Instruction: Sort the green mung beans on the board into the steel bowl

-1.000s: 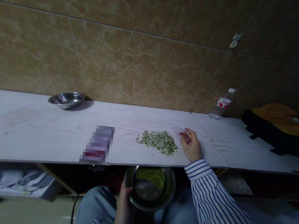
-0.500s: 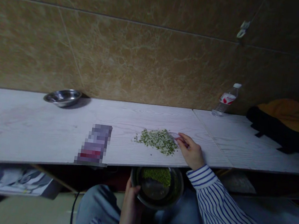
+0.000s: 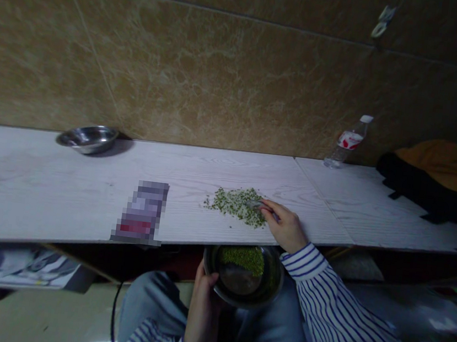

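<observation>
A heap of small green and white grains (image 3: 235, 203) lies on the white wooden tabletop (image 3: 63, 189). My right hand (image 3: 284, 226) rests at the heap's right edge, fingers pinched on a small thin object I cannot make out, whose tip reaches into the grains. Below the table edge, over my lap, my left hand (image 3: 203, 312) grips the rim of a steel bowl (image 3: 243, 275) that holds green grains along its far side.
An empty steel bowl (image 3: 87, 137) sits at the back left by the tiled wall. A blurred flat packet (image 3: 141, 212) lies left of the heap. A water bottle (image 3: 347, 142) and a black and orange bag (image 3: 435, 180) stand at the right.
My right hand slid left from beside the heap into its right edge, pushing grains together. The bowl in my left hand has shifted slightly right under the table edge.
</observation>
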A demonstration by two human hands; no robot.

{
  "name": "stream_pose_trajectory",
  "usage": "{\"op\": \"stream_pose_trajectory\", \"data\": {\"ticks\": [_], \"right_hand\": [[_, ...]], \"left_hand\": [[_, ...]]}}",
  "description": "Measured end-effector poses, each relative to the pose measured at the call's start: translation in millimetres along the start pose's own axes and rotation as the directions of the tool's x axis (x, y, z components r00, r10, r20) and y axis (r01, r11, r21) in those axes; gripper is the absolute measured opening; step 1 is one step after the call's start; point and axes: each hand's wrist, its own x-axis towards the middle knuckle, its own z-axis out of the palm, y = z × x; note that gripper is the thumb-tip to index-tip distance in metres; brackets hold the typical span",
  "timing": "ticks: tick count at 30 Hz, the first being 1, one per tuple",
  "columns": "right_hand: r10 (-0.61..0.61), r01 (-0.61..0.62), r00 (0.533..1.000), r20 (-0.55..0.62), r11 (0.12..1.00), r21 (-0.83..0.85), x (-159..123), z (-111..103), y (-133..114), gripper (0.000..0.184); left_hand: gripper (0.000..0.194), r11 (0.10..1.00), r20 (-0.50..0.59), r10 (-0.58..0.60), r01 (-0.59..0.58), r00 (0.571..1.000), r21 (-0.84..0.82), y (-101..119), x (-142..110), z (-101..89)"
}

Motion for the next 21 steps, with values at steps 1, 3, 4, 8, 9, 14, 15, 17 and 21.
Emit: {"op": "stream_pose_trajectory", "data": {"ticks": [1,3,4,8,9,14,15,17,21], "right_hand": [[-0.008,0.008,1.000,0.008,1.000,-0.002,-0.3,0.0,-2.0,0.029],[-0.023,0.023,0.999,0.022,1.000,-0.004,-0.6,-0.4,-6.6,0.029],[-0.029,0.030,0.999,0.028,1.000,-0.006,-0.8,-0.6,-9.0,0.028],[-0.060,0.063,0.997,0.057,0.997,-0.046,-1.4,-1.6,-17.7,0.028],[-0.071,0.074,0.995,0.064,0.996,-0.058,-1.7,-1.8,-19.4,0.028],[-0.126,0.132,0.989,0.073,0.988,-0.081,-3.6,-1.2,-25.5,0.027],[-0.135,0.142,0.988,0.079,0.986,-0.087,-4.1,-0.8,-26.3,0.027],[-0.147,0.157,0.984,0.096,0.982,-0.106,-5.2,0.2,-27.7,0.027],[-0.189,0.203,0.976,0.110,0.971,-0.126,-7.5,2.6,-29.8,0.026]], "left_hand": [[0.057,1.000,0.005,-0.003,0.003,1.000,-0.003,0.4,-0.4,1.0],[0.058,1.000,-0.005,-0.015,0.015,1.000,-0.002,1.0,-0.7,2.7],[0.058,1.000,-0.016,-0.019,0.019,1.000,0.000,1.2,-0.7,3.3],[0.054,1.000,-0.038,-0.016,0.016,0.999,0.013,0.5,-0.4,3.7],[0.055,1.000,-0.035,-0.019,0.020,0.999,0.014,0.3,-0.5,3.4],[0.059,1.000,-0.027,-0.025,0.025,0.999,-0.002,-0.7,-0.9,1.7],[0.059,1.000,-0.026,-0.023,0.023,0.999,0.001,-0.7,-1.0,1.7],[0.060,1.000,-0.024,-0.019,0.019,1.000,0.012,-0.8,-1.4,2.3],[0.056,0.999,-0.026,-0.015,0.016,1.000,0.040,-0.3,-2.8,4.8]]}}
